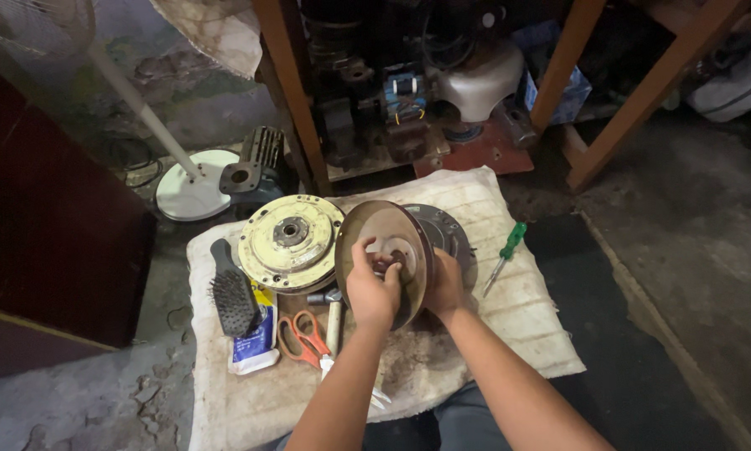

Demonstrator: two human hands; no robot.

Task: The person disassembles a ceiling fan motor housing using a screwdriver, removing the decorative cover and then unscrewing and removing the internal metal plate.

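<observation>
A rusty brown metal disc stands tilted on edge over a white quilted cloth. My left hand is at the disc's front face, fingers pinched on its hub around the centre hole. My right hand grips the disc from behind, at its right rim. A grey round metal part lies just behind the disc. A yellowish round plate with a dark centre hub lies flat to the left.
On the cloth lie a black brush, orange-handled scissors, a hammer, a white and blue pouch and a green-handled screwdriver. A wooden frame with machine parts stands behind. A fan base sits at the left.
</observation>
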